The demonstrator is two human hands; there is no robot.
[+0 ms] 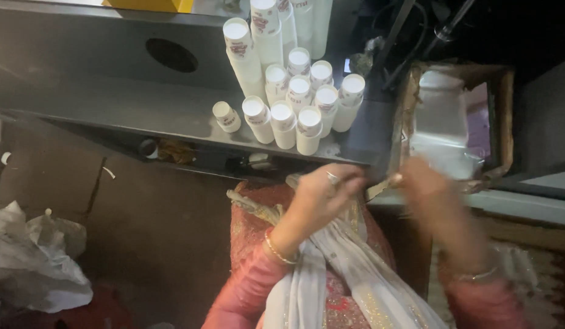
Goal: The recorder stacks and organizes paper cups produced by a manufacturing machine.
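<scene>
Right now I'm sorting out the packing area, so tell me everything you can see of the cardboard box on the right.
The cardboard box is brown, open at the top, with worn, ragged edges. A crinkled clear plastic liner fills it, with something purple showing beside the liner. It sits at the right end of the dark shelf, next to the white paper cups. The right hand, blurred, is at its near rim; the left hand is close to its near left corner.

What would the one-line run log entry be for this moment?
left hand: near box edge | right hand: blurred, at brown cardboard box | stacked white paper cups: on grey shelf
</scene>
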